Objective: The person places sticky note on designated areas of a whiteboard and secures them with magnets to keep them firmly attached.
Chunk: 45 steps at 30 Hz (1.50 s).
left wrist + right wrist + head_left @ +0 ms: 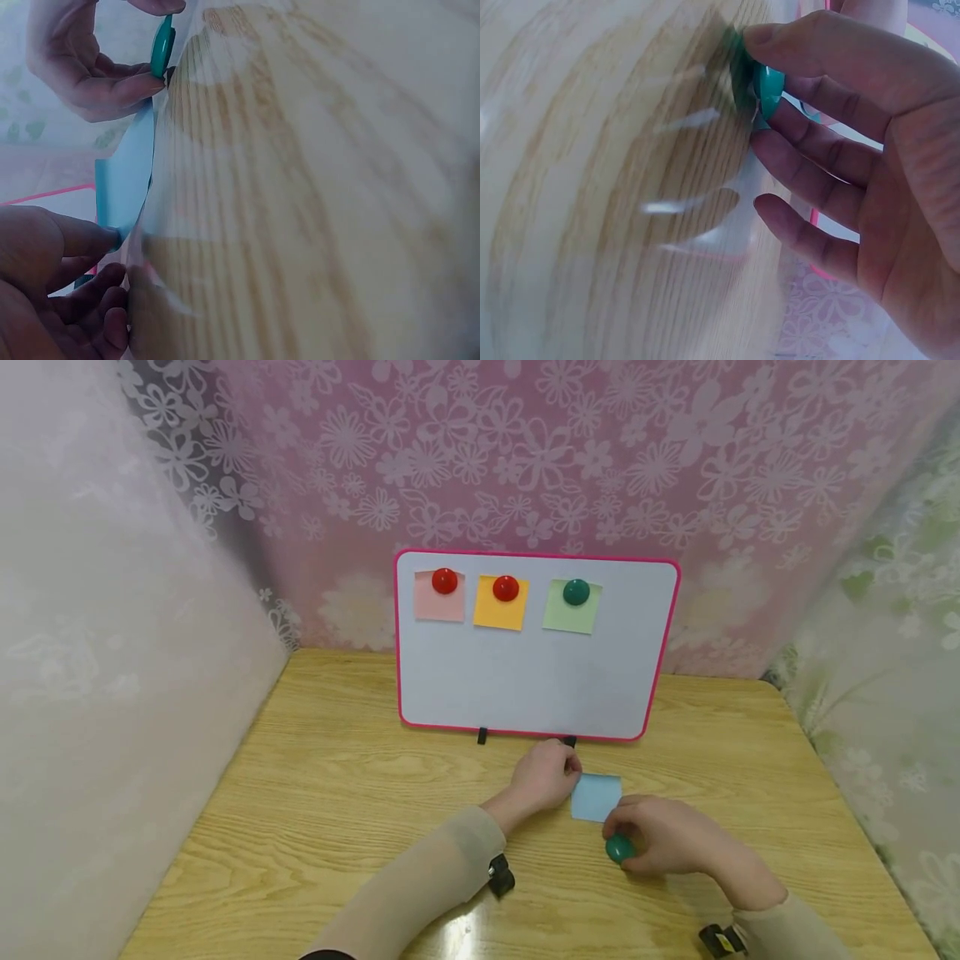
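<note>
A blue sticky note (596, 798) lies on the wooden table in front of the whiteboard (517, 685). My left hand (543, 775) pinches its left edge; in the left wrist view the thumb is on the note's corner (124, 180). My right hand (667, 833) holds a round green magnet (619, 849) between thumb and fingers, low over the table by the note's lower right corner. The right wrist view shows the magnet (769, 88) edge-on in the fingers. On the board hang a pink note (438, 607), an orange note (498, 615) and a light green note (570, 619).
Two red magnets (445, 581) and a dark green magnet (576, 592) hold the board's notes. Small black feet (482, 736) support the pink-framed board. Floral curtains (525, 460) enclose the back and sides of the wooden table (337, 760).
</note>
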Motion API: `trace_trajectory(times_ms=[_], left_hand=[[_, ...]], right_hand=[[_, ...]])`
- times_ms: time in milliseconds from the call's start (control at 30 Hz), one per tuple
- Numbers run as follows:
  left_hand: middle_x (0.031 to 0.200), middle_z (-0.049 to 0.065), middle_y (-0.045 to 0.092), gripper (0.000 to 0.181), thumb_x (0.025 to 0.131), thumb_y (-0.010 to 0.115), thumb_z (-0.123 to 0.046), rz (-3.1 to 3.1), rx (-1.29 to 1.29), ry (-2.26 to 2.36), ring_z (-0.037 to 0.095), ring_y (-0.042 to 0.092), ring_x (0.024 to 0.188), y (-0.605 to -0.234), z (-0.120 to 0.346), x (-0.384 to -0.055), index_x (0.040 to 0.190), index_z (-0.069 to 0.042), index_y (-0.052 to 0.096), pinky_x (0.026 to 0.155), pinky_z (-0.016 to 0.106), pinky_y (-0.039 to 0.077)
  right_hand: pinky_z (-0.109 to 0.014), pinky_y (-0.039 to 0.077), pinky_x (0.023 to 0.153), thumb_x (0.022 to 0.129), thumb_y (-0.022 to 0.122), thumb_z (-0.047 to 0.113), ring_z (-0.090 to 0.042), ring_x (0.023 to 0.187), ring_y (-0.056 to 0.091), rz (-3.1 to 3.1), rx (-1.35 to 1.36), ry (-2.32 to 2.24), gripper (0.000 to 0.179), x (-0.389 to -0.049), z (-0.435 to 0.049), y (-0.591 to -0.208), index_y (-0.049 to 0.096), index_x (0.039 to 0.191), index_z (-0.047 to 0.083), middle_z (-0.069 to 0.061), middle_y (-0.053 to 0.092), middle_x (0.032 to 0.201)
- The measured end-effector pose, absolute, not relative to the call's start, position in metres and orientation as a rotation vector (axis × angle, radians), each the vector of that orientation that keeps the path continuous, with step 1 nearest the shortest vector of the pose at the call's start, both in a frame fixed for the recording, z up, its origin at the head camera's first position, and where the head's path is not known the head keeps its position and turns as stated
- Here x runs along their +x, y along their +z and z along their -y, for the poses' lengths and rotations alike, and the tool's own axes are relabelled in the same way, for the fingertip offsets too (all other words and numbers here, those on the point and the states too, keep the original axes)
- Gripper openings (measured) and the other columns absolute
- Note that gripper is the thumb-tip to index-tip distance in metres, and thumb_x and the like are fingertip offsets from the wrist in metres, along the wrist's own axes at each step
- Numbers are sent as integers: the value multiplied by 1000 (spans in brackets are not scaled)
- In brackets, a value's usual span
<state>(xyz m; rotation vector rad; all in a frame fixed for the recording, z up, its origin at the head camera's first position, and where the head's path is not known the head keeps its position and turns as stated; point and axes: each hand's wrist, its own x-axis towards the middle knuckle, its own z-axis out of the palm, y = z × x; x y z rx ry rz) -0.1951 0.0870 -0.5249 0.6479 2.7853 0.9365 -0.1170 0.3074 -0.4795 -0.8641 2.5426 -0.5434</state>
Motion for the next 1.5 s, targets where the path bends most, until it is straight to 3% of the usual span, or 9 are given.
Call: trace_trajectory(times_ms=[200,533,1033,1500], left_hand=[[84,-14,63,6,101,74,-23,-2751,617,987,3,55,74,-523,-85,-194,96,-23,76,65,20,46],[88,-13,65,6,102,72,-19,-2675,642,1157,2,57,78,-533,-77,-198,100,-21,78,70,20,48],[93,-14,70,4,101,76,-15,-2464,643,1577,5,60,83,-533,-54,-203,102,-17,79,75,24,52],[95,-12,74,5,101,77,-18,-2441,539,1656,5,62,82,-519,-25,-209,103,-17,82,73,25,52]], right_hand=[[-35,57,82,80,94,31,-4,93,63,-2561,-890,-556,32,-121,-306,-476,75,106,29,17,65,106],[-33,57,81,83,92,27,-4,93,64,-2574,-922,-607,28,-127,-304,-475,75,106,30,17,65,105],[-40,59,85,87,90,23,-10,97,67,-2667,-968,-666,35,-137,-294,-465,73,117,24,17,68,109],[-41,59,86,88,89,17,-13,97,68,-2740,-1029,-754,31,-145,-284,-464,72,112,25,17,68,107]])
